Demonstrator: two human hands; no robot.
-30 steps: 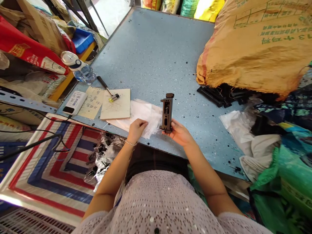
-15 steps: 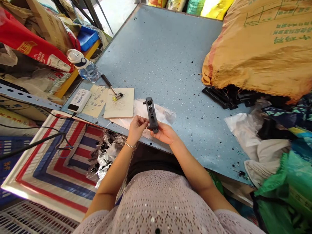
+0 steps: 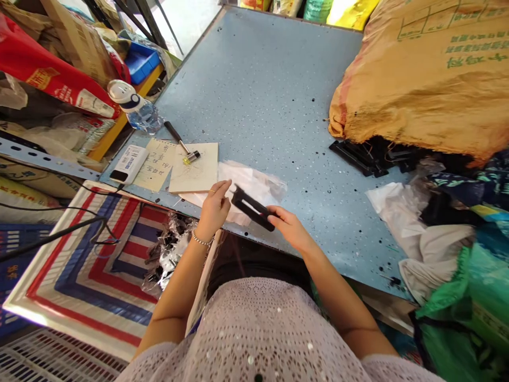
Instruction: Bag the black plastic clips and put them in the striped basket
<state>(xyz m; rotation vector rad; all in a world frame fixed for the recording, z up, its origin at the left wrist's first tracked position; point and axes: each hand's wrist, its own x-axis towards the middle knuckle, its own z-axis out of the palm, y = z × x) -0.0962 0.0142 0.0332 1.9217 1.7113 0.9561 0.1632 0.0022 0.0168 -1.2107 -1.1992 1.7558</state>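
Observation:
My right hand (image 3: 290, 228) grips the lower right end of a long black plastic part (image 3: 251, 206) with a lengthwise slot and a notched far end. The part is held slanted above the table's front edge. Just left of its notched end is my left hand (image 3: 216, 209), fingers stretched forward and thumb apart from them, with nothing visible in it. Beneath the part lies thin white plastic film (image 3: 258, 183). A hammer (image 3: 182, 140) with a black handle rests with its head on a pale square board (image 3: 194, 178).
On the blue speckled table (image 3: 270, 79) are a water bottle (image 3: 137, 109), a white box (image 3: 129, 163) and a handwritten paper (image 3: 156, 172). Black parts (image 3: 356, 158) spill from a large orange sack (image 3: 417, 79) on the right. A striped basket (image 3: 87, 254) stands at lower left.
The black part has turned from nearly upright to slanting, and a different, slotted face shows. My left hand has come off it and moved slightly left; my right hand keeps hold and has shifted right.

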